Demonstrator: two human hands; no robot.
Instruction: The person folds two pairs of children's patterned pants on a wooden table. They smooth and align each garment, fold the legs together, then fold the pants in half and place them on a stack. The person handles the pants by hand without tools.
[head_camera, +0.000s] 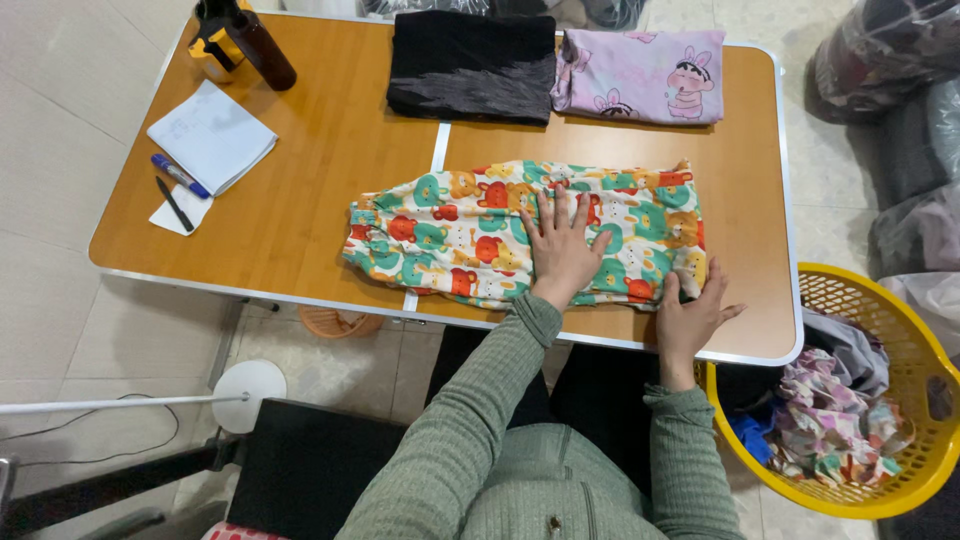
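A: Bear-print garment (470, 235) position?
B: Flat on the wooden folding table (310, 190), near its front edge. Left hand (562, 245) pressed on its middle, palm down, fingers spread, gripping nothing.
A: Right hand (690, 318)?
B: Open at the garment's right end, touching the hem.
A: Surroundings?
B: Black folded cloth (472, 65) and pink folded cloth (642, 75) behind it. Yellow laundry basket (900, 350) at right.

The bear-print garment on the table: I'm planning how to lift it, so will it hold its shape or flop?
The bear-print garment probably flops: it lies flat and creased under the left hand. It looks thin, so likely light. The gathered cuff end may sag first. The right hand pins its near edge.
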